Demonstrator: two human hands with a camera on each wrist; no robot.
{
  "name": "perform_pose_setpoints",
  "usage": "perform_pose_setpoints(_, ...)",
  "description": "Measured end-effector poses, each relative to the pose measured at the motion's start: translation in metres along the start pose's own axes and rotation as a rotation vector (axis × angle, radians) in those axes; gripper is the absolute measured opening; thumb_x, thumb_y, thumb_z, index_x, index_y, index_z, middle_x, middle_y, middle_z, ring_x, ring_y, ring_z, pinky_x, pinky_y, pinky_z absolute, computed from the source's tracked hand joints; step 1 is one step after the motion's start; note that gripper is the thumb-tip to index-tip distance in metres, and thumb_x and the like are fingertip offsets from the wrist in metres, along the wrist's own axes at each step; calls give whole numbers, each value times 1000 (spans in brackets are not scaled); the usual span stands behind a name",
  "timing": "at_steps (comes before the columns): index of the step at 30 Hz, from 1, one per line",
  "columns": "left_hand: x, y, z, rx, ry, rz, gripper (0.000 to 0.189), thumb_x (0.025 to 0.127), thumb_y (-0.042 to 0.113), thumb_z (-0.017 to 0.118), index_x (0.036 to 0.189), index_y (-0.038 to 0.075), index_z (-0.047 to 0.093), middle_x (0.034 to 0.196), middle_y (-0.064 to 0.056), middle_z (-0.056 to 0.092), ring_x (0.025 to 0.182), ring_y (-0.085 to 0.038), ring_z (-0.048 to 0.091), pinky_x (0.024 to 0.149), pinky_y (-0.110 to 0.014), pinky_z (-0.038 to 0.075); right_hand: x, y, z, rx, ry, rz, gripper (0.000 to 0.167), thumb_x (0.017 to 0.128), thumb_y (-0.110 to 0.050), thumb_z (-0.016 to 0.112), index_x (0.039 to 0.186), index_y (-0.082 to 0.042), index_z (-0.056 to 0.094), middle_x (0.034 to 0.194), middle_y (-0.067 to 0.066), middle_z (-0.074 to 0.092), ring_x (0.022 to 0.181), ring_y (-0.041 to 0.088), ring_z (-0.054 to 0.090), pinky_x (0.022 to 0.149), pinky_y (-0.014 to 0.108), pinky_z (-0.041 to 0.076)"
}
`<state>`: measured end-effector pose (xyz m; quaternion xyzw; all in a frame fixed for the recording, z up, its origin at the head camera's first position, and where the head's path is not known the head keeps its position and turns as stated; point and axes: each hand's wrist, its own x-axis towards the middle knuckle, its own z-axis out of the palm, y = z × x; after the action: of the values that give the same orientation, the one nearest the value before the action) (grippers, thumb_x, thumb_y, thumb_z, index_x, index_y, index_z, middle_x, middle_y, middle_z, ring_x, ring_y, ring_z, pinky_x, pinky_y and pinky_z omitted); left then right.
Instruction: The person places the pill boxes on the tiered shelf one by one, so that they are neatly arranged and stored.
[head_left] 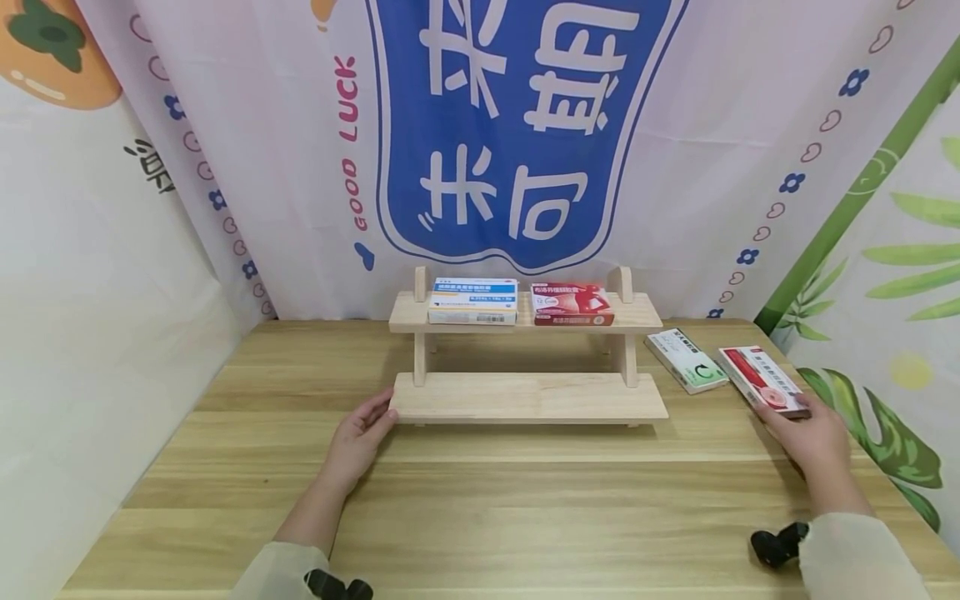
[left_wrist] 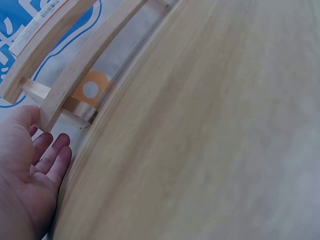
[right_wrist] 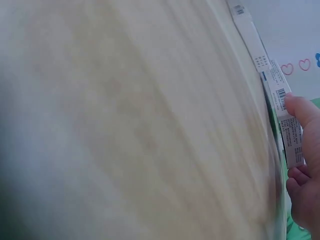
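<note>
A two-tier wooden display shelf stands on the table. My left hand holds the left end of its lower board, with the thumb at the front corner; in the left wrist view the other fingers curl just below the board's end. Over on the right, my right hand grips the near end of a red-and-white medicine box, thumb on one side and fingers on the other. The right wrist view shows this box's printed white side. Beside it lies a green-and-white medicine box.
On the upper board sit a blue-and-white medicine box at left and a red medicine box at right. A printed curtain hangs behind the wooden table. Leaf-patterned cloth borders the right side.
</note>
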<state>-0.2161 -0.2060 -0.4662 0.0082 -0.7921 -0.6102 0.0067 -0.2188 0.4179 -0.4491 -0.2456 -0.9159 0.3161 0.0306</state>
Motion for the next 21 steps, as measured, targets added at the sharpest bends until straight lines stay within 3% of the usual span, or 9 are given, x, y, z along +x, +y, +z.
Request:
perform_pose_setpoints(7,0,0,1,-2,-1,0,47,99,23,58,143,10,48,147,-13,51,134,-24,48,95,-5,42,-13,2,-11,101,-2,40,95,93,-60,50,154,3,15,154,40,14,139,58,20,111,68,25)
perform_pose_setpoints(15,2,-1,0,9,6,13,49,99,24,59,144,8,47,147,-13,51,134,-25,48,94,-4,41,-30,-5,-18,117,38,-111,87,94,-52,56,152,4,23,150,41,24,133,59,28,105,70,30)
perform_pose_setpoints(19,2,-1,0,12,5,19,49,100,24,58,144,7,47,147,-14,51,134,-25,48,93,-3,41,-40,-13,-20,157,33,-176,84,94,-47,59,152,3,24,152,39,24,134,59,29,109,67,30)
perform_pose_setpoints(21,1,-1,0,10,3,18,49,100,24,58,144,7,47,147,-14,50,135,-25,47,94,-3,41,-46,-17,-21,170,36,-210,82,94,-45,60,151,3,27,152,38,26,134,57,31,115,59,29)
